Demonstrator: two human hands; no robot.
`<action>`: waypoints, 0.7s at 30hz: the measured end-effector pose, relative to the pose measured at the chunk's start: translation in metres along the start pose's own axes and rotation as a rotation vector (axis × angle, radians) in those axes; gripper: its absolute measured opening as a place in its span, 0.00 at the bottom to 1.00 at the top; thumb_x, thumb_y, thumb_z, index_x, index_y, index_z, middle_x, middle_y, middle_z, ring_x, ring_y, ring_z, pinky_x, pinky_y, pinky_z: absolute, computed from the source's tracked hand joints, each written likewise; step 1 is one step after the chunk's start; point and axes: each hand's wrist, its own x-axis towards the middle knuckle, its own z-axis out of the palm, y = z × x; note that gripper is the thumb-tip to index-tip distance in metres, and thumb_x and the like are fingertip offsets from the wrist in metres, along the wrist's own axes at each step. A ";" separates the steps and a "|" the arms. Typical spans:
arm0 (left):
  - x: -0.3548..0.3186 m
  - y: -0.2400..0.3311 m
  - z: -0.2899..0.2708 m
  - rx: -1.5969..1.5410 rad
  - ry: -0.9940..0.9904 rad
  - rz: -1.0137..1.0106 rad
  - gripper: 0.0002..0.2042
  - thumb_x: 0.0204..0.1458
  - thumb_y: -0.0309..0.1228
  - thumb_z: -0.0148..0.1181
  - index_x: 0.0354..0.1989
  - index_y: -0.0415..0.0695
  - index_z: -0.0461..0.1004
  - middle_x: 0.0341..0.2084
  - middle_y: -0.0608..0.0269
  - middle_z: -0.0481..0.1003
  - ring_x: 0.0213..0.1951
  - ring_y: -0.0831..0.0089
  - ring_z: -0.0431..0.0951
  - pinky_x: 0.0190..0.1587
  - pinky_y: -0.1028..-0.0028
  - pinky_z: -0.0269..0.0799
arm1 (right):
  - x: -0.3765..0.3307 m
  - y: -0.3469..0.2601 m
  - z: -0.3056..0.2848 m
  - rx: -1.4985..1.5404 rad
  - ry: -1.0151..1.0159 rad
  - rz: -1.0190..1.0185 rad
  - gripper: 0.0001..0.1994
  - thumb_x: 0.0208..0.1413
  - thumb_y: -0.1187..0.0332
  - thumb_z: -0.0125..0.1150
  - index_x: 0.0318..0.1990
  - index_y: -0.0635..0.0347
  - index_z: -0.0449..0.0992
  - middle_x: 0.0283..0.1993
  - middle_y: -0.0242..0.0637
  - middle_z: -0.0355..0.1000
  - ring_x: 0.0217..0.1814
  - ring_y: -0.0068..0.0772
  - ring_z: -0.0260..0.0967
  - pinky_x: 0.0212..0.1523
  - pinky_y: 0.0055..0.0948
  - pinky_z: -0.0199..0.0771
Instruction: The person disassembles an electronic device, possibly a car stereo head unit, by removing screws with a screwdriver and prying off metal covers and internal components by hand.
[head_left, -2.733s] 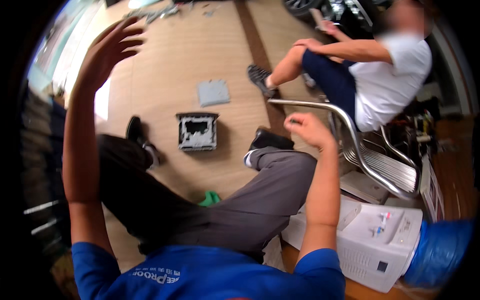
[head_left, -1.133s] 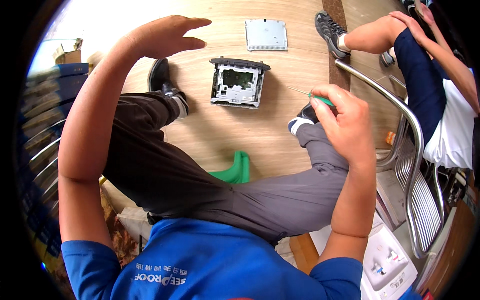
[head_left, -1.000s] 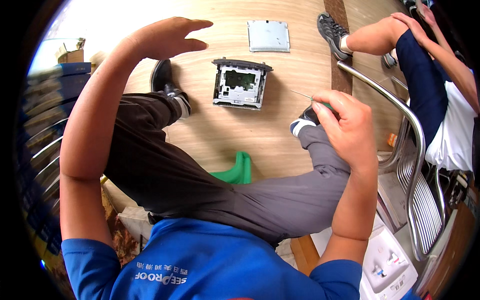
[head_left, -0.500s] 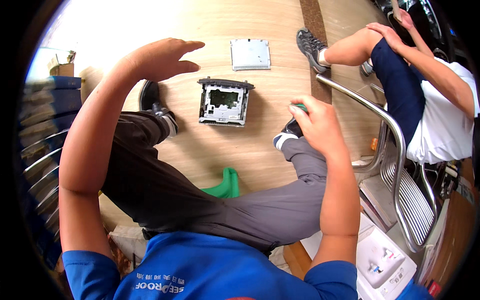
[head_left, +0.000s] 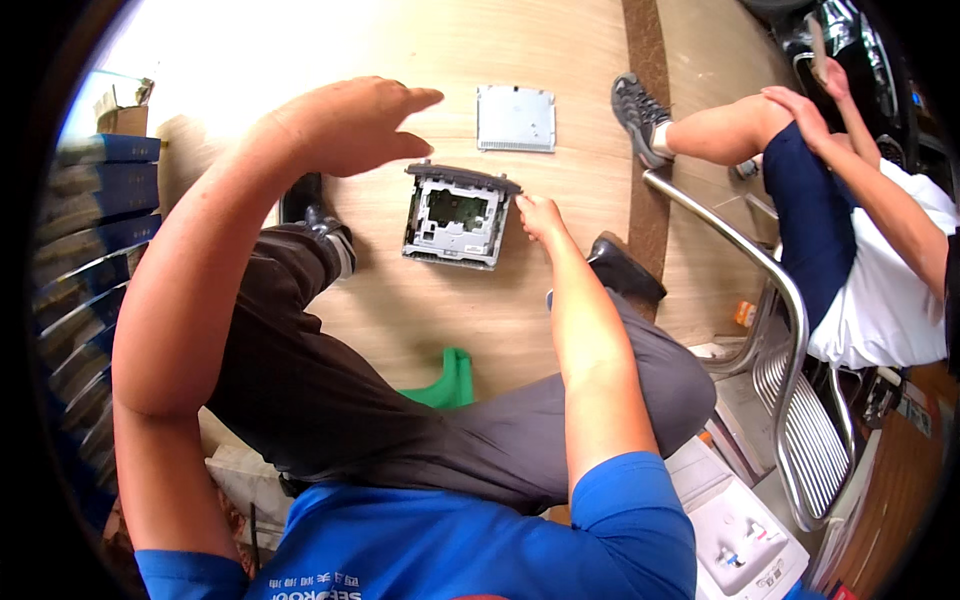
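Now the right hand [head_left: 540, 215] is down at the gray open-topped box [head_left: 458, 215] on the wooden floor [head_left: 560, 50].

Half a second ago that hand hung above the knee with something green in its grip; it has since dropped to the box's right edge, so work on the box looks to be starting. Its fingers are curled and close together against the rim; whether they pinch anything I cannot tell. The left hand [head_left: 345, 125] hovers just above the box, flat, fingers extended together, empty. A flat gray lid [head_left: 516, 117] lies just beyond.
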 end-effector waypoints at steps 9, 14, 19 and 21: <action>-0.003 -0.022 0.000 0.020 0.050 -0.045 0.28 0.56 0.38 0.58 0.66 0.50 0.59 0.56 0.51 0.70 0.58 0.57 0.69 0.61 0.61 0.65 | 0.002 -0.031 0.017 -0.117 -0.164 0.071 0.21 0.60 0.49 0.54 0.31 0.61 0.74 0.18 0.29 0.63 0.14 0.21 0.57 0.13 0.26 0.57; -0.004 -0.003 -0.005 -0.016 0.045 -0.015 0.28 0.56 0.37 0.58 0.66 0.50 0.59 0.57 0.51 0.68 0.58 0.57 0.69 0.61 0.61 0.65 | 0.020 -0.038 0.013 0.018 -0.266 0.029 0.22 0.57 0.49 0.58 0.31 0.63 0.75 0.17 0.32 0.66 0.13 0.24 0.58 0.13 0.27 0.58; -0.009 -0.004 -0.004 -0.012 0.010 -0.065 0.29 0.55 0.35 0.58 0.66 0.49 0.58 0.59 0.50 0.67 0.58 0.57 0.69 0.61 0.61 0.66 | 0.049 -0.024 -0.018 0.584 -0.311 0.203 0.15 0.59 0.54 0.58 0.36 0.58 0.75 0.28 0.36 0.71 0.18 0.18 0.60 0.14 0.22 0.55; 0.009 0.017 -0.009 -0.071 -0.053 0.001 0.29 0.55 0.34 0.58 0.66 0.48 0.58 0.59 0.50 0.66 0.58 0.56 0.69 0.61 0.61 0.66 | 0.081 0.016 -0.049 -0.067 0.214 -0.015 0.13 0.57 0.65 0.56 0.46 0.60 0.76 0.32 0.38 0.73 0.18 0.20 0.62 0.16 0.24 0.59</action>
